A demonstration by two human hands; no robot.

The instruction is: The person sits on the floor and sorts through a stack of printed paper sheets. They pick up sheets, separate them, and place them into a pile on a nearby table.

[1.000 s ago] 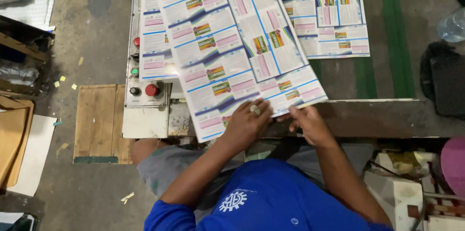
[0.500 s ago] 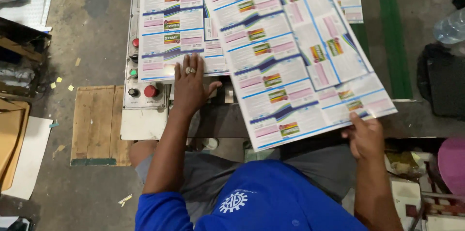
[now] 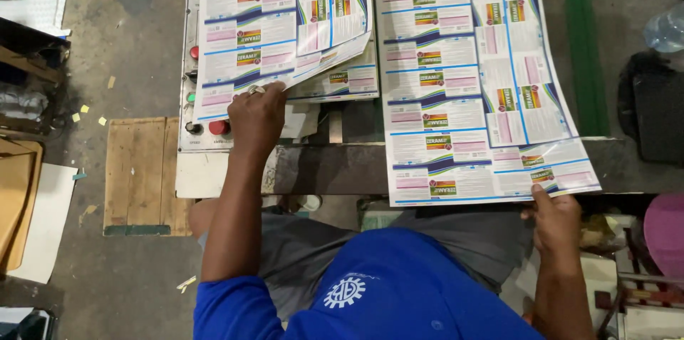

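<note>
My left hand (image 3: 255,117) grips the near edge of a printed sheet (image 3: 278,26), white with rows of coloured label panels, lifting it off a stack of like sheets (image 3: 342,82) on the machine table. My right hand (image 3: 557,220) pinches the near right corner of a second large printed sheet (image 3: 470,90), which lies to the right and overhangs the table's dark front edge (image 3: 335,167). Both sheets are flat-ish and slightly curled. My blue shirt and grey trousers fill the bottom.
A control panel (image 3: 191,98) with red, green and black buttons sits left of the stack. A wooden pallet (image 3: 139,172) lies on the concrete floor at left, cardboard beyond it. A green floor stripe (image 3: 584,48), a plastic bottle (image 3: 664,28) and a dark bag (image 3: 652,122) lie at right.
The right hand has carried its sheet rightward and straightened it. The left hand, flat on the stack before, now has the edge of the top sheet lifted.
</note>
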